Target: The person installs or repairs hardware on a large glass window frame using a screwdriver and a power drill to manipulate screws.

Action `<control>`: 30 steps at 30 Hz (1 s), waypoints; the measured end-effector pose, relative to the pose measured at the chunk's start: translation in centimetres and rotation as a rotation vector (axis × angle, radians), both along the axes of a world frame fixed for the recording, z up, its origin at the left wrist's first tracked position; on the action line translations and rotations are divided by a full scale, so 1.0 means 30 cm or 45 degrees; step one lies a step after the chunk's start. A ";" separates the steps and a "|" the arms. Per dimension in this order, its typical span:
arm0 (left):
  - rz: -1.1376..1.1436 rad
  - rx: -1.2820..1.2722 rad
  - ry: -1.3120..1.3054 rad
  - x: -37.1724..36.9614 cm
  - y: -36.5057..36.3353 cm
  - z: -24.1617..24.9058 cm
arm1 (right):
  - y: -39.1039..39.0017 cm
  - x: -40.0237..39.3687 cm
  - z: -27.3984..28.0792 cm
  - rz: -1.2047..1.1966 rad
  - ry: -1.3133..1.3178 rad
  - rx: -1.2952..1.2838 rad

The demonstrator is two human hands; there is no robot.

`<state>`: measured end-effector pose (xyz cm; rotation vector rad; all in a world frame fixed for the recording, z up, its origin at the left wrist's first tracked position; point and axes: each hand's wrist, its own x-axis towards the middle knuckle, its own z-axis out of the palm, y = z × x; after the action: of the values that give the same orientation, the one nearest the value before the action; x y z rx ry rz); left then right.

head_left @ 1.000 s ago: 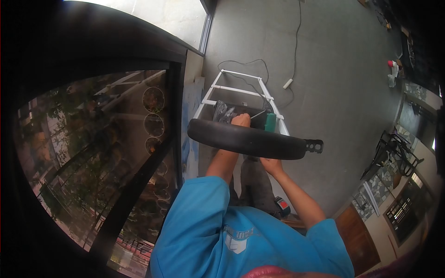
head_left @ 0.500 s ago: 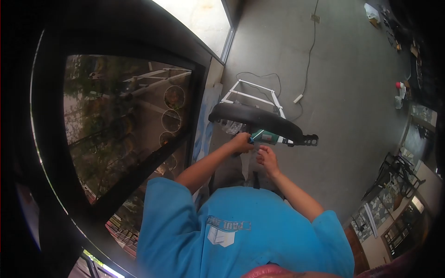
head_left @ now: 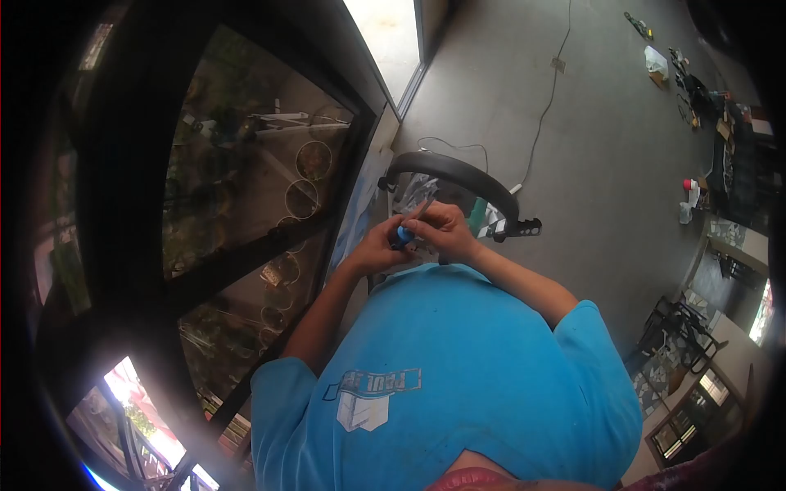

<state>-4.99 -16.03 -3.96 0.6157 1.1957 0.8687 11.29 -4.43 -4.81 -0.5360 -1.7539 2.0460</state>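
Note:
In front of my body, my left hand (head_left: 379,248) is closed around a blue-handled tool (head_left: 404,235) with a thin shaft, which looks like a screwdriver. My right hand (head_left: 447,231) meets it there, fingers pinched at the tool; whether they grip the shaft or something small is hidden. Just beyond both hands arches a black curved bar (head_left: 458,169), with a flat perforated bracket at its right end. Beneath the bar, a green power tool (head_left: 476,214) shows partly behind my right hand.
A dark-framed glass panel (head_left: 254,155) stands close on the left. A grey cable (head_left: 536,135) runs over the floor (head_left: 606,164) to a white connector (head_left: 515,189). Black metal frames (head_left: 675,335) stand at the right, and assorted items lie far right.
My right hand has moved left and up to meet my left hand at the blue-handled tool. My left hand has shifted left, and the view has tilted, with the black bar now higher.

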 end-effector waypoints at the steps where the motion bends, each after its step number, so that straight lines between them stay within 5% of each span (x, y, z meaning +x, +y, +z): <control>1: 0.019 0.006 -0.001 -0.003 0.003 0.036 | 0.005 -0.009 0.032 -0.088 0.038 -0.065; 7: 0.012 0.084 -0.146 0.010 -0.018 0.142 | 0.014 -0.011 0.110 -0.023 0.139 -0.309; 9: 0.205 0.031 -0.126 0.053 -0.024 0.154 | 0.004 -0.010 0.112 -0.029 0.130 -0.389; 11: 0.253 0.126 0.053 0.086 -0.007 0.164 | 0.015 0.014 0.090 -0.139 -0.146 -1.191; 13: 0.297 0.213 0.228 0.110 0.016 0.181 | 0.007 0.039 0.005 -0.036 -0.202 -1.395; 15: 0.087 0.216 0.748 0.115 0.052 0.195 | -0.019 0.062 -0.103 0.074 -0.020 -1.800; 17: 0.033 0.195 0.853 0.133 0.052 0.162 | -0.043 0.007 0.028 -0.141 -0.195 -1.818; 19: 0.225 0.305 0.524 0.143 0.049 0.128 | -0.051 -0.004 0.052 -0.412 -0.214 -1.650; 21: 0.305 0.343 0.234 0.123 0.046 0.078 | -0.031 0.039 0.033 -0.280 -0.213 -1.637; 23: 0.342 0.129 -0.396 0.101 0.033 0.066 | -0.008 0.090 -0.063 0.143 0.274 -1.729; 24: 0.376 0.107 -0.551 0.098 0.043 0.106 | -0.020 0.066 0.054 -0.149 -0.018 -1.489; 30: 0.244 0.020 -0.375 0.104 0.034 0.096 | -0.003 0.040 0.143 0.092 -0.161 -1.021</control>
<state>-1.86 -15.00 -1.08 0.3725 0.9909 1.0910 12.48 -4.52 -0.53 -0.8420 -0.9451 2.7855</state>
